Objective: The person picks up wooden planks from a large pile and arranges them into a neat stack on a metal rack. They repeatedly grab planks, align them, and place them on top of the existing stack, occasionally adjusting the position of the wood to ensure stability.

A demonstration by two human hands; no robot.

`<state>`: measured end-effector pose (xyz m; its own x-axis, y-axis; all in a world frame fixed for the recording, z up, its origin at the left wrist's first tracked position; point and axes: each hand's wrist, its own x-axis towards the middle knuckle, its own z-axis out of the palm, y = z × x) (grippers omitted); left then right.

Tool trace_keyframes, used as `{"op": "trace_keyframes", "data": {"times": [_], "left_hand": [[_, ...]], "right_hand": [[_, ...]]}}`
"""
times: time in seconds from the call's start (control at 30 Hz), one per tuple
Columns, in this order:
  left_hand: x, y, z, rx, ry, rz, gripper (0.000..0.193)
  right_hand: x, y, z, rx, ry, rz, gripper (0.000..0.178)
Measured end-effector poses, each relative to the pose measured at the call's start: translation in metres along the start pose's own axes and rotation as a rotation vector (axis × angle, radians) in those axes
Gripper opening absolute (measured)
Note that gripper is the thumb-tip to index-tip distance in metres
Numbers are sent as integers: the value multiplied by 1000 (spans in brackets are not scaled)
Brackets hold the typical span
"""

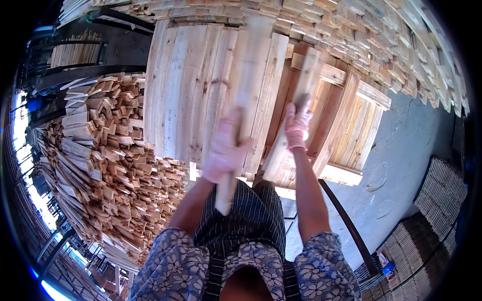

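Floral-print shirt (326, 263), blue-grey cloth with pale petals, short sleeves; worn beneath a dark apron (236, 213) with thin light stripes.

Left hand (223, 153): pale pink glove, motion-blurred; grasping a long board, thumb spread to the right, single fingers too smeared to tell apart.

Long board (247, 75): pale timber, narrow, straight-edged; held lengthwise above the plank row, its near end over the apron.

Right hand (297, 125): matching pink glove, fingers clenched round a narrow board.

Narrow board (308, 75): light wood, darker patch near the grip; slanting over the border between plank row and slatted frame.

Plank row (193, 90): sawn boards laid edge to edge, knotted, cream to tan, visible grain.

Slatted frame (339, 108): open wooden construction right of the row, crossbars over reddish and pale slats.

Offcut pile (110, 150): short, rough-ended pieces, heaped at left.

Stacked timber (361, 35): blocky, uneven plank ends, along the far side.

Floor (396, 135): smooth, grey-blue, scuffed.

Ribbed stacks (401, 251): thin slats, tightly layered, lower right.

Dark bar (349, 226): slim, straight, slanting beside the right forearm.
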<state>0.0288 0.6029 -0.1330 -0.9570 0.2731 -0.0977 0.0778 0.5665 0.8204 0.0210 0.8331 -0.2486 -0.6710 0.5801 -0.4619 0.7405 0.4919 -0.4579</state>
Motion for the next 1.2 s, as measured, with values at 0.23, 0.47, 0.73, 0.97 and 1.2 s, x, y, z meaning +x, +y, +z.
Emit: {"op": "trace_keyframes", "data": {"times": [0.23,0.47,0.73,0.97,1.2], "left_hand": [[19,-148,-232,-269,133,-466,85],[81,-256,-322,-331,60,-701,76],[134,-332,-266,-7,-195,-409,54],[103,-184,-229,-23,199,-569,71],[20,-139,-106,589,162,-326,71]], "right_hand": [[-21,-48,38,24,39,-107,71],[-23,-47,48,-49,42,43,74],[-18,-37,45,23,-4,-48,82],[14,35,-97,-463,249,94,70],[17,48,-11,104,123,-37,65]]}}
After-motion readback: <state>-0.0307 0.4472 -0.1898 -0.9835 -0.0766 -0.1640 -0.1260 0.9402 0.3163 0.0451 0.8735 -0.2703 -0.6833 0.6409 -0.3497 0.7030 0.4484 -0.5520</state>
